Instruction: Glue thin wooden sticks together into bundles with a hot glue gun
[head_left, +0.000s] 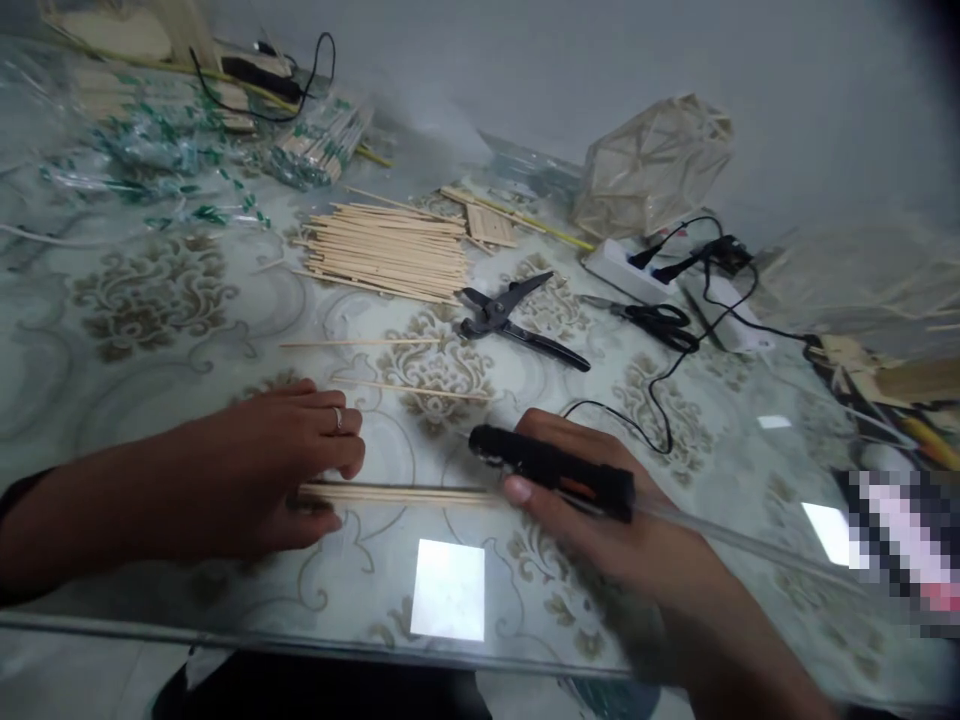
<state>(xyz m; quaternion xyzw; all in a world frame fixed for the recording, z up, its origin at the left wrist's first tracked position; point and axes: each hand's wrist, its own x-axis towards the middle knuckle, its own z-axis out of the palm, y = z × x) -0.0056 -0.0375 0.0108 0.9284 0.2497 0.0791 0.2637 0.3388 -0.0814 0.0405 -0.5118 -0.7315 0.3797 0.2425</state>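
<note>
My left hand (300,465), with a ring on one finger, is closed at the left end of a few thin wooden sticks (405,494) lying side by side on the table. My right hand (577,490) grips a black hot glue gun (555,465); a long translucent glue stick (750,540) runs out of its back. The gun's nozzle points left, above the sticks, and looks blurred. Beyond my hands lie two single sticks, one upper (360,343) and one lower (420,388). The right ends of the held sticks are hidden by my right hand.
Pliers-like cutters (517,320) and black scissors (652,318) lie behind my right hand. A pile of wooden sticks (386,250) sits further back, near wrapped bundles (322,140). A power strip (626,270) trails black cable. A geometric stick frame (652,165) stands by the wall.
</note>
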